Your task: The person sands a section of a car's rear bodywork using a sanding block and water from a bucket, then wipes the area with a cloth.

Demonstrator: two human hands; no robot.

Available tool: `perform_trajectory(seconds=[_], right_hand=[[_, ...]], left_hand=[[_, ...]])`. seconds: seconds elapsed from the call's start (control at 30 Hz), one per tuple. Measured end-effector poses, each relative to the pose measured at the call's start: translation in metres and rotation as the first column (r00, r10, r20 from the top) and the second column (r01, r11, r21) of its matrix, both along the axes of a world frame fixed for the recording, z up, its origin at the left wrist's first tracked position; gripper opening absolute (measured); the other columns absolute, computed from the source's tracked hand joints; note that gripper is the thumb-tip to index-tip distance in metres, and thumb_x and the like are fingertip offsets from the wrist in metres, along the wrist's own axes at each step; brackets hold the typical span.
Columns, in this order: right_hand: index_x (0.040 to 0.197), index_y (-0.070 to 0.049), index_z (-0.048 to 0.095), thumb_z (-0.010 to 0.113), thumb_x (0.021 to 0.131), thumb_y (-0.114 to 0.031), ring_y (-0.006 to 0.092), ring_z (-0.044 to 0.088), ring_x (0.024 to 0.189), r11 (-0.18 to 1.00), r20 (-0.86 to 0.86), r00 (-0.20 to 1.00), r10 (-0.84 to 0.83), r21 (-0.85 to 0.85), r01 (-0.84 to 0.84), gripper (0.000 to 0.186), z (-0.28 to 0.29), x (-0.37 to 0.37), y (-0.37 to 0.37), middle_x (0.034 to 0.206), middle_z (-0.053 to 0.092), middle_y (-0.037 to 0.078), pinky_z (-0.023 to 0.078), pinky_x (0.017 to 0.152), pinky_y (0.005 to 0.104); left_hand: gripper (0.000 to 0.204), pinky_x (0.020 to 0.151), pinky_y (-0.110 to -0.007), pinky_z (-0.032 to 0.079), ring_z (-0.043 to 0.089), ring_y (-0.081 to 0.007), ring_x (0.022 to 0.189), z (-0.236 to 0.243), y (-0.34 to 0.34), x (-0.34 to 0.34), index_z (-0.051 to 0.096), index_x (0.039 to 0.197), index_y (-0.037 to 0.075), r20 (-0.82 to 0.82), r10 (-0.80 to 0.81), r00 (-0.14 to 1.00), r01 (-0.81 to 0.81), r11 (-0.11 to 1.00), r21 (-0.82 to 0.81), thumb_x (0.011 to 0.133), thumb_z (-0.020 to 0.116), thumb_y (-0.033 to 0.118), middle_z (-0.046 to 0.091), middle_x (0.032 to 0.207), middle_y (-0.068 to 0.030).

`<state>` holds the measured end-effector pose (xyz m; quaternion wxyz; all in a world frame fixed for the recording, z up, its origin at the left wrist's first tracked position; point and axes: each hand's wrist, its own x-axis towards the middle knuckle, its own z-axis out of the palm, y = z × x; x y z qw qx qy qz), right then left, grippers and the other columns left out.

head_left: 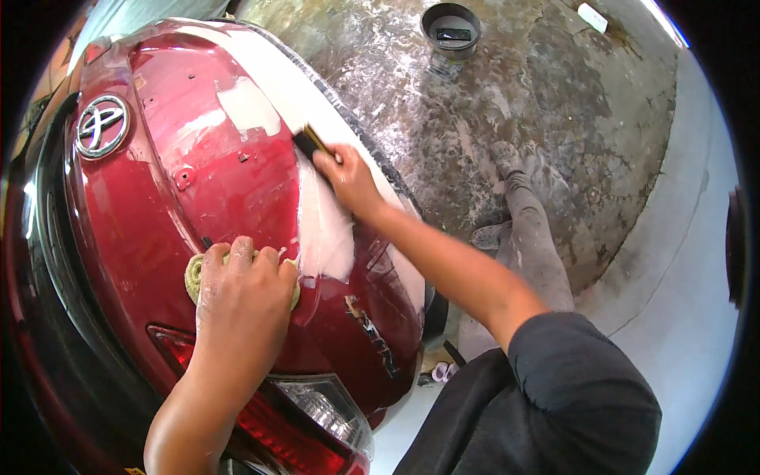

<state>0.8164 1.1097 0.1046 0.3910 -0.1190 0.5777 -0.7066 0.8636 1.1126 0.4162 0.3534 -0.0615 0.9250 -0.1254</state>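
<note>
My right hand (352, 178) is closed round a black sanding block with a yellowish edge (309, 142). The block rests on the red car's rear panel (237, 190), at the upper end of a pale filler patch (326, 237). Lower on the panel, my left hand (241, 297) presses a yellow-green cloth (193, 277) against the paint, its fingers bent over it. Most of the cloth is hidden under that hand. A second pale patch (249, 107) lies farther up the panel, and a long whitish strip (277, 79) runs down the car's right side.
A round chrome emblem (103, 127), a tail light (324, 408) and chrome lettering (370, 336) surround the work area. On the wet, stained floor (554, 95) stands a dark bucket (425, 28) of water with a black block (454, 35) in it. A white object (592, 17) lies beyond.
</note>
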Motion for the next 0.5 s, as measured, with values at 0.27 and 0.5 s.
perform_trajectory(seconds=[0.27,0.5], right_hand=[[0.121,0.005,0.070,0.072,0.101,-0.034,0.0362,0.067,0.110,0.999,0.028,0.999,-0.033,0.038,0.032,0.044,0.003,-0.011,0.014,0.114,0.070,0.023,0.051,0.098,0.0424],[0.124,0.001,0.069,0.073,0.100,-0.032,0.0362,0.065,0.111,0.999,-0.101,0.994,0.040,-0.028,-0.043,0.041,0.030,0.037,0.061,0.115,0.069,0.021,0.050,0.098,0.0447]], left_hand=[[0.006,0.093,-0.047,0.049,0.063,-0.0302,0.100,-0.002,0.006,-0.012,0.067,0.087,0.009,-0.023,-0.012,1.000,0.012,1.000,0.007,0.085,0.067,0.014,0.065,0.089,-0.0092],[0.006,0.094,-0.048,0.049,0.063,-0.0306,0.101,0.005,0.003,-0.002,0.068,0.088,0.008,0.002,0.026,1.000,-0.026,1.000,-0.007,0.085,0.068,0.014,0.064,0.089,-0.0094]])
